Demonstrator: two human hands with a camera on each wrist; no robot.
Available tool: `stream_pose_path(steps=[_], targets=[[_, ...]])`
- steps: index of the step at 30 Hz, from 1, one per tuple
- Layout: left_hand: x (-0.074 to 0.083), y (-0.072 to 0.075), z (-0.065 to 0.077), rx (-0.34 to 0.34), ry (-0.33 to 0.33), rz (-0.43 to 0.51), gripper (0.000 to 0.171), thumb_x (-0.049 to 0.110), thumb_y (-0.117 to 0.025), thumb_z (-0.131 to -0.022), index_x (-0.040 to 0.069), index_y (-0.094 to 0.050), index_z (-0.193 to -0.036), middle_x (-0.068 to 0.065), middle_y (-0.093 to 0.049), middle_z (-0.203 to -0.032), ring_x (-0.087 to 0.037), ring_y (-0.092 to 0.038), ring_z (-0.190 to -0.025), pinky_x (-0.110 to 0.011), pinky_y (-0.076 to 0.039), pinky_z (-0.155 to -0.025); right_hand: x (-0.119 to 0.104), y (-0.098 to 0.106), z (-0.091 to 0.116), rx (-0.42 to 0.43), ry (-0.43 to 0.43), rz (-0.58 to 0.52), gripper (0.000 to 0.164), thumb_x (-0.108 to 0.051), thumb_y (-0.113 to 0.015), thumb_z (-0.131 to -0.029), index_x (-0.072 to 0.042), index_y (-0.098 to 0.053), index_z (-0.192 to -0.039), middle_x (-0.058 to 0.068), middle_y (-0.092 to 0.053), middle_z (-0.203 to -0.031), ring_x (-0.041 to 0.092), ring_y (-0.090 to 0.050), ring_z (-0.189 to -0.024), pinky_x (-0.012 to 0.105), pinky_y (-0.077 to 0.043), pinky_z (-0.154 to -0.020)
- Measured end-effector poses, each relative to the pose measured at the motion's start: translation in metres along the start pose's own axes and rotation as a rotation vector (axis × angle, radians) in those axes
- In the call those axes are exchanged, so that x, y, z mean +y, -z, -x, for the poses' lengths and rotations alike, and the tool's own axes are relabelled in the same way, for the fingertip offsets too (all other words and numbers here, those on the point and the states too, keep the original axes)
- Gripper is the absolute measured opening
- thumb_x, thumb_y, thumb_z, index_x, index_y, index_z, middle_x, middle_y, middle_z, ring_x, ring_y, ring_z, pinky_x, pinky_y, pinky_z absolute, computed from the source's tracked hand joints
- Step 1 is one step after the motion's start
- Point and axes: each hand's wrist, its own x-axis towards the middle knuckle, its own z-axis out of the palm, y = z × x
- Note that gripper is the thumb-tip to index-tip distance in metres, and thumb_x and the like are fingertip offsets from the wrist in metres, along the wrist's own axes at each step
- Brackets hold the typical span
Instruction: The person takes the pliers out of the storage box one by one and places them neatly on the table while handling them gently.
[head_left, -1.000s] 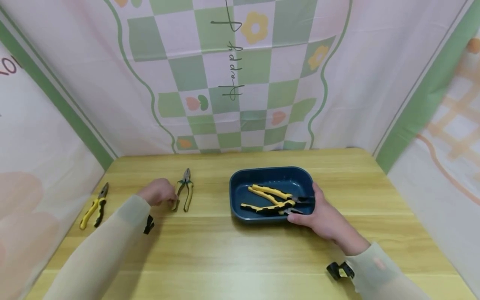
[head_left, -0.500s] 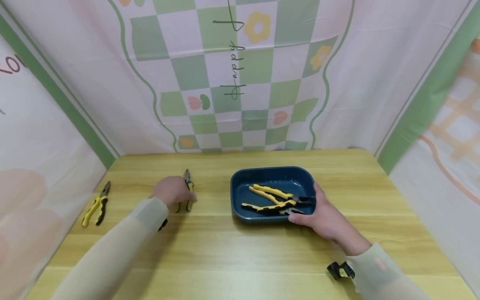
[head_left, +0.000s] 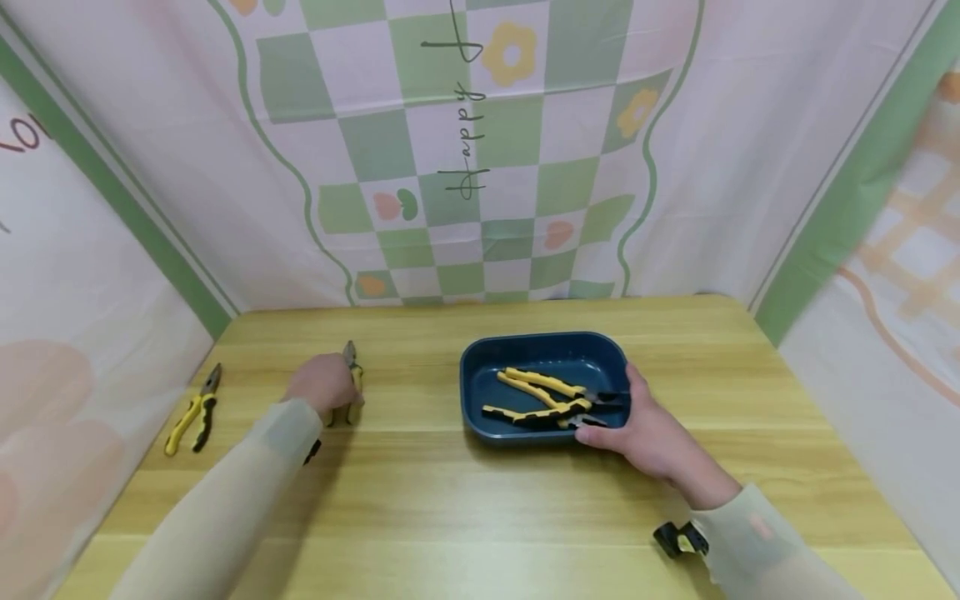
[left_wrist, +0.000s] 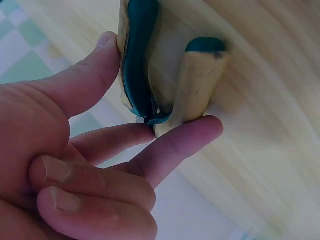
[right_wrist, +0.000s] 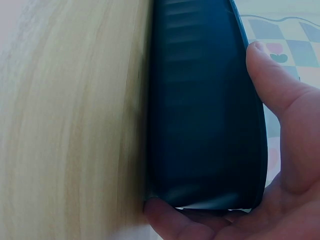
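Thumb and fingers of my left hand (head_left: 322, 385) pinch a pair of pliers (head_left: 356, 377) from both sides, low over the left part of the table. In the left wrist view its worn yellow and green handles (left_wrist: 200, 80) spread apart between thumb and fingertips. The metal nose points toward the back. My right hand (head_left: 651, 437) grips the right end of a dark blue box (head_left: 540, 346), thumb over the front rim. From the right wrist, the box's outer wall (right_wrist: 205, 125) shows with fingers curled round its end. Yellow-and-black pliers (head_left: 543, 382) lie inside, their noses toward the right hand.
Another pair of yellow-and-black pliers (head_left: 182, 425) lies near the table's left edge, nose toward the back. The wooden table (head_left: 480, 508) meets printed cloth hangings (head_left: 420, 142) at the back and sides.
My left hand moved right onto the pliers, took hold of them, then shifted a little left with them. The right hand and the box have stayed in place.
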Motion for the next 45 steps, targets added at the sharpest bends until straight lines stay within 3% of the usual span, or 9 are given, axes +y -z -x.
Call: stream_pose_path(steps=[5,12,16,20,26,35,45], targets=[[-0.025,0.003,0.001,-0.019,0.038,0.016,0.045,0.031,-0.082,-0.083,-0.005,-0.07,-0.105,-0.029,-0.065,-0.113,-0.032,-0.064,-0.082,-0.046,-0.054,-0.063,-0.001,0.0,0.0,0.001,0.001,-0.002,0.137,-0.067,-0.074,-0.078,-0.005,0.023,-0.153,0.04,-0.01,-0.154,0.056,-0.027,-0.135,0.066,-0.026,-0.106],[-0.053,0.008,0.002,-0.032,0.111,-0.018,0.046,0.034,-0.08,-0.084,-0.006,-0.068,-0.104,-0.029,-0.065,-0.108,-0.034,-0.064,-0.082,-0.05,-0.054,-0.065,-0.004,0.001,0.0,0.003,-0.005,-0.011,0.138,-0.067,-0.074,-0.077,-0.006,0.023,-0.153,0.039,-0.009,-0.155,0.056,-0.025,-0.136,0.067,-0.024,-0.106],[-0.065,0.011,0.007,-0.033,0.117,-0.016,0.043,0.031,-0.078,-0.086,-0.008,-0.068,-0.101,-0.028,-0.066,-0.101,-0.033,-0.063,-0.078,-0.049,-0.053,-0.063,-0.003,0.001,-0.001,0.011,0.0,-0.006,0.137,-0.067,-0.074,-0.077,-0.006,0.022,-0.154,0.039,-0.01,-0.155,0.056,-0.025,-0.136,0.066,-0.025,-0.106],[-0.074,0.015,0.012,-0.033,0.12,-0.021,0.038,0.028,-0.076,-0.087,-0.008,-0.066,-0.097,-0.028,-0.065,-0.097,-0.033,-0.061,-0.076,-0.047,-0.053,-0.061,-0.002,0.001,-0.001,0.015,0.004,0.001,0.137,-0.067,-0.074,-0.077,-0.006,0.022,-0.154,0.039,-0.01,-0.155,0.056,-0.027,-0.135,0.066,-0.026,-0.105],[-0.085,0.019,0.015,-0.022,0.191,-0.01,0.037,0.024,-0.072,-0.087,-0.008,-0.064,-0.103,-0.029,-0.062,-0.093,-0.034,-0.057,-0.075,-0.046,-0.05,-0.062,-0.003,0.001,-0.001,0.006,-0.005,-0.002,0.137,-0.067,-0.074,-0.077,-0.007,0.023,-0.154,0.039,-0.01,-0.155,0.056,-0.026,-0.135,0.066,-0.025,-0.106],[-0.104,0.021,0.02,-0.016,0.225,-0.016,0.027,0.02,-0.072,-0.086,-0.006,-0.064,-0.085,-0.023,-0.059,-0.084,-0.035,-0.057,-0.076,-0.044,-0.05,-0.063,-0.002,0.0,0.0,0.009,0.0,-0.009,0.137,-0.065,-0.075,-0.077,-0.004,0.02,-0.154,0.039,-0.009,-0.155,0.057,-0.025,-0.136,0.067,-0.024,-0.106],[-0.116,0.022,0.027,-0.008,0.183,-0.002,0.018,0.013,-0.066,-0.085,-0.005,-0.063,-0.084,-0.024,-0.06,-0.084,-0.036,-0.057,-0.076,-0.044,-0.05,-0.06,0.0,-0.001,0.0,0.014,0.004,-0.006,0.136,-0.066,-0.075,-0.078,-0.005,0.021,-0.154,0.039,-0.009,-0.155,0.056,-0.026,-0.136,0.067,-0.025,-0.106]])
